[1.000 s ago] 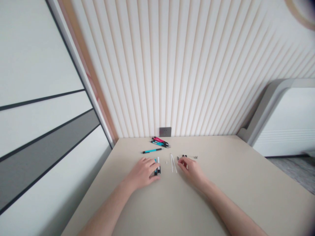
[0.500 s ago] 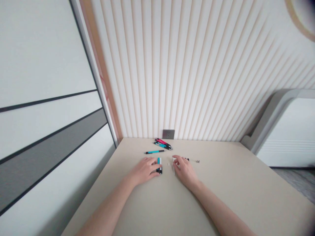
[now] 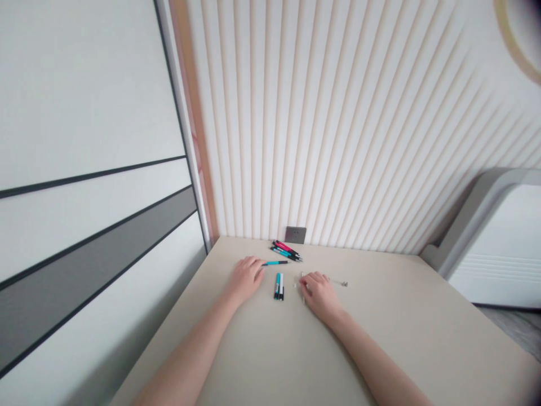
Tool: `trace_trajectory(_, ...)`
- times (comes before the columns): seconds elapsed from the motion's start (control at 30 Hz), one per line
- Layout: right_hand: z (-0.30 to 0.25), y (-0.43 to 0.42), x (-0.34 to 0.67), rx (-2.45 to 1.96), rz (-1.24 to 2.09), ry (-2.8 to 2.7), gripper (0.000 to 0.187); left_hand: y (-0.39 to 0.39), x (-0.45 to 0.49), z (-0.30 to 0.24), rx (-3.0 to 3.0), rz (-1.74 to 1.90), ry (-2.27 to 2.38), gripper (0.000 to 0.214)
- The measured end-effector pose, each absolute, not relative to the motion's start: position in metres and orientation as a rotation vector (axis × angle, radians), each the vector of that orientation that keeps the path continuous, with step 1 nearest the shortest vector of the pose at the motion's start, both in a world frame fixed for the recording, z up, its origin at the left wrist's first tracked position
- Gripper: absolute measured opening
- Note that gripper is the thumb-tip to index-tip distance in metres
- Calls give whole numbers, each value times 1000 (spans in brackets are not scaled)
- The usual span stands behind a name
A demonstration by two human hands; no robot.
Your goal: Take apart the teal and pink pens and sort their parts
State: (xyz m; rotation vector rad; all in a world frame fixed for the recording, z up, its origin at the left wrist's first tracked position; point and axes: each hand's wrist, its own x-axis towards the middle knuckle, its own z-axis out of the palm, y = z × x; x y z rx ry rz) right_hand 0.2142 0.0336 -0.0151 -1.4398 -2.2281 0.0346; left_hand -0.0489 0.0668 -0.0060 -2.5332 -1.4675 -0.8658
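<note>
My left hand point(image 3: 248, 277) is at the near end of a blue and black pen point(image 3: 276, 263), its fingers closed over that end and hiding it. On the table between my hands lie a blue pen barrel point(image 3: 277, 286) and a white one point(image 3: 282, 286), side by side with black lower parts. My right hand point(image 3: 318, 290) rests on the table with its fingers curled over a thin, pale rod point(image 3: 303, 300), of which only the ends show. Close to those fingertips sits a tiny pale piece point(image 3: 295, 285), too small to name.
Behind, several red, blue and black pens point(image 3: 286, 250) lie in a pile near the wall socket point(image 3: 295, 234). A thin rod with a small metal piece point(image 3: 345, 284) lies right of my right hand. A white cabinet point(image 3: 105, 242) flanks the table point(image 3: 270, 349) on the left.
My left hand has left the paired blue and white barrels and reached forward and left to the blue pen. My right hand stays at the thin rod, and the view has shifted slightly.
</note>
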Motion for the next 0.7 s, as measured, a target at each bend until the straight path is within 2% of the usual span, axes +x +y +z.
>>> trace_trajectory(0.23, -14, 36, 213, -1401, 92, -2259, 28, 81, -46, -19, -2511, -832, -1516, 29)
trace_trajectory(0.7, -9, 31, 215, -1392, 136, -2309, 30, 84, -46, -20, -2508, -703, -1645, 18)
